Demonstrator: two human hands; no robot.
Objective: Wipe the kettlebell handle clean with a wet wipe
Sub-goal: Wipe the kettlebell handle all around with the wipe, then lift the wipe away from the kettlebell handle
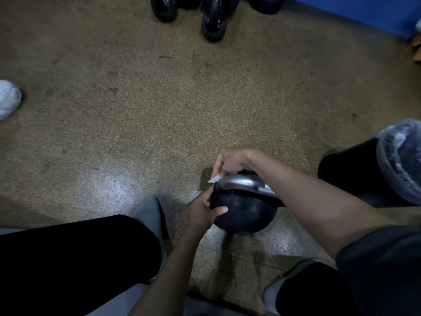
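Two grips: left hand [202,213] around pebbled black kettlebell [247,212], right hand [232,159] around white wipe [215,179].

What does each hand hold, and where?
Left hand grips the kettlebell by its ball's side; right hand holds the wet wipe against the handle.

A speckled tan floor [136,110] carries everything. A black kettlebell [246,213] sits on it at lower centre-right. Dark weights [214,21] cluster at the top edge, a white shoe [8,99] at the left, a lined black bin [348,169] at the right.
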